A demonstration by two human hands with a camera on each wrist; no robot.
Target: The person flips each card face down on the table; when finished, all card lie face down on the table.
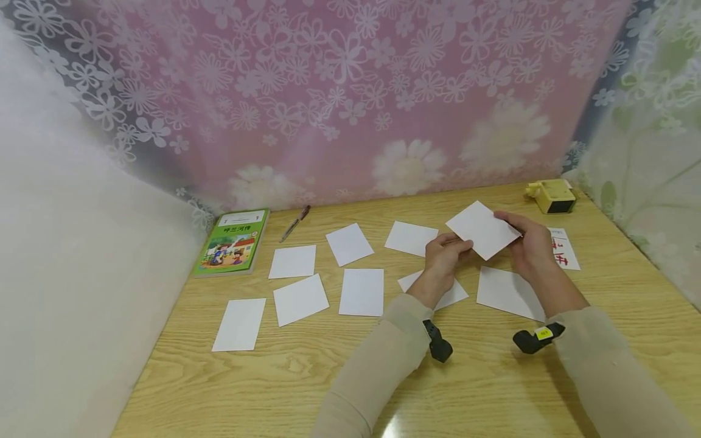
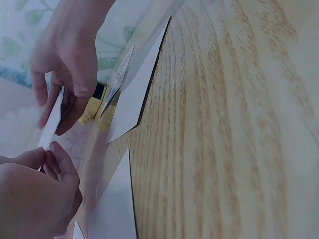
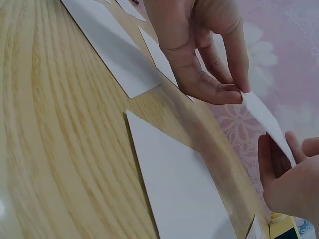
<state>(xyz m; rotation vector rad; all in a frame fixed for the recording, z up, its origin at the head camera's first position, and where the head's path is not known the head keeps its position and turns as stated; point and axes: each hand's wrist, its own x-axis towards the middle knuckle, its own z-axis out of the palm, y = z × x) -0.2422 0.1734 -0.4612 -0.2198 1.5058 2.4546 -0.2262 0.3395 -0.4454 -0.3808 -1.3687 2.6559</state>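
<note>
Both hands hold one blank white card (image 1: 482, 230) raised above the right side of the table. My left hand (image 1: 440, 261) pinches its lower left edge between thumb and fingers, which the left wrist view shows close up. On the opposite side my right hand (image 1: 531, 243) grips the card between thumb and fingers. Beneath the left hand lies a white card (image 1: 451, 296), partly covered by it. Another white card (image 1: 506, 292) lies under the right forearm. A card with red writing (image 1: 566, 249) is beside the right hand, partly hidden by it.
Several blank white cards, such as one card (image 1: 361, 292), lie spread across the wooden table (image 1: 296, 389). A green book (image 1: 232, 243) and a pen (image 1: 294, 224) are at the back left. At the back right stands a small yellow object (image 1: 552, 196). Patterned curtain hangs behind.
</note>
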